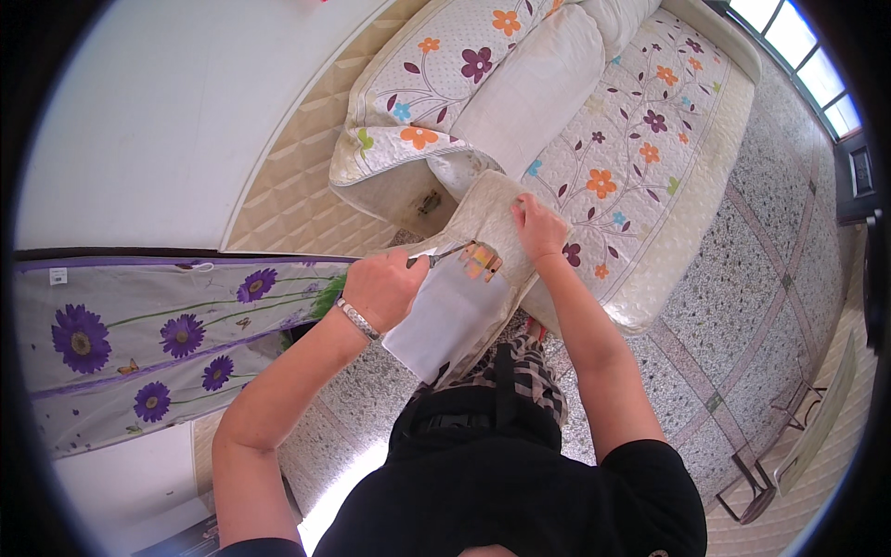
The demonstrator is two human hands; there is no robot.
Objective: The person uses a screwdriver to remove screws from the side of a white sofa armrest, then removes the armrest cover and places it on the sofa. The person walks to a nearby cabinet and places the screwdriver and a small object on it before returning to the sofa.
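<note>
My left hand (pixel 382 290), with a metal watch band on its wrist, is closed round a thin tool with a dark handle (pixel 418 261). Its narrow shaft reaches right to a small orange and yellow picture patch (pixel 482 265); I cannot make out the exact kind of tool. My right hand (pixel 538 228) is closed on the right edge of a cream fabric piece (pixel 492 204) in front of me. The patch lies on this cream piece. Just below it, a white sheet (pixel 450 320) lies near my lap, left of centre.
Beyond my hands stands a sofa with a flower-patterned cover (pixel 640 139) and a long cream bolster (pixel 534 93). A curtain with purple flowers (pixel 176 330) hangs at left. Speckled floor (pixel 742 288) spreads to the right, with a metal-legged piece of furniture (pixel 756 487) at lower right.
</note>
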